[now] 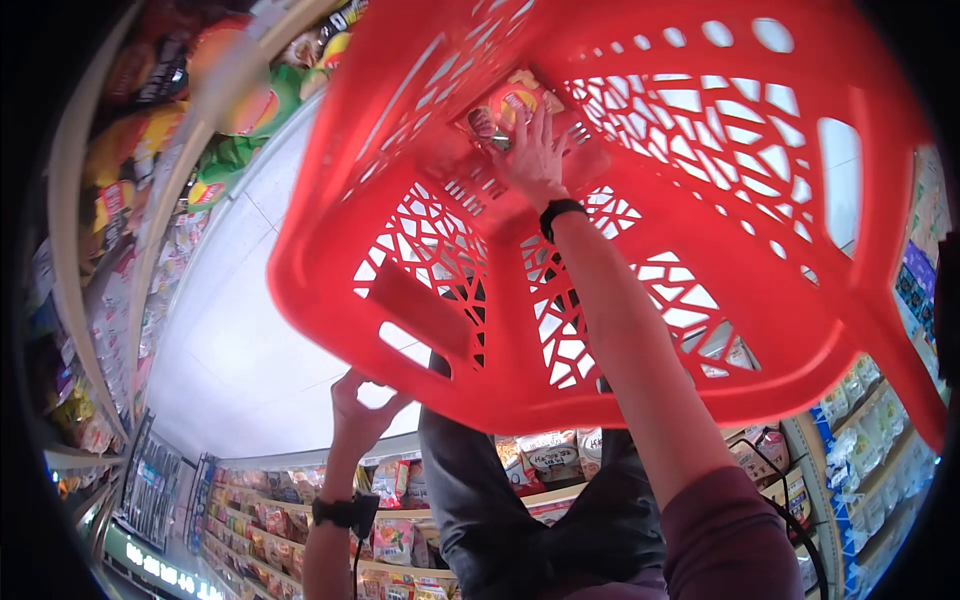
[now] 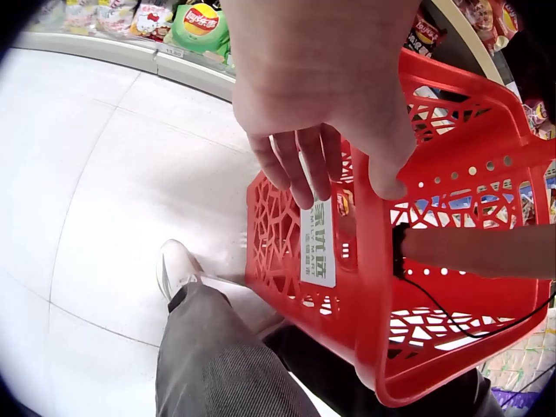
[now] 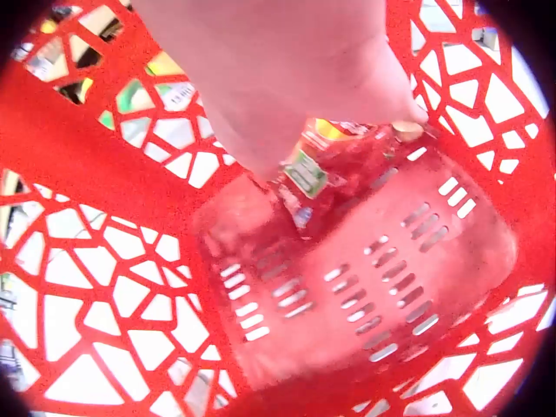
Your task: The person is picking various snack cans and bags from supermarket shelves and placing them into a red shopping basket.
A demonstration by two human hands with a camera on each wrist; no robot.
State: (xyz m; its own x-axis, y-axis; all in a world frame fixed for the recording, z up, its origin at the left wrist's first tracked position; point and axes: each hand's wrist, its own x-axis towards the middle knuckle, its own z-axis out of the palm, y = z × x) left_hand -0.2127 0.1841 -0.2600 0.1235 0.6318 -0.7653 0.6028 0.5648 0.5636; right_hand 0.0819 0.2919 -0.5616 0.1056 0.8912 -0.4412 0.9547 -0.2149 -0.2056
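Deep inside the red basket [image 1: 480,405], my right hand [image 1: 535,160] lies over a red and yellow snack packet [image 1: 515,97] at the bottom, fingers fairly straight and spread. The right wrist view has that hand [image 3: 304,78] against the packet [image 3: 330,178], most fingertips hidden. My left hand [image 1: 362,412] is outside the basket at its near rim. In the left wrist view, the left hand [image 2: 321,95] hangs over the rim of the basket [image 2: 373,287], thumb beside the rim and fingers loosely bent along the outer wall, near a white label [image 2: 318,243].
Shelves of snack bags [image 1: 250,110] line the left, with more bagged goods [image 1: 880,440] at the right and below. White floor [image 1: 250,350] spreads left of the basket. The person's legs [image 1: 500,530] and a white shoe [image 2: 176,268] are beside the basket.
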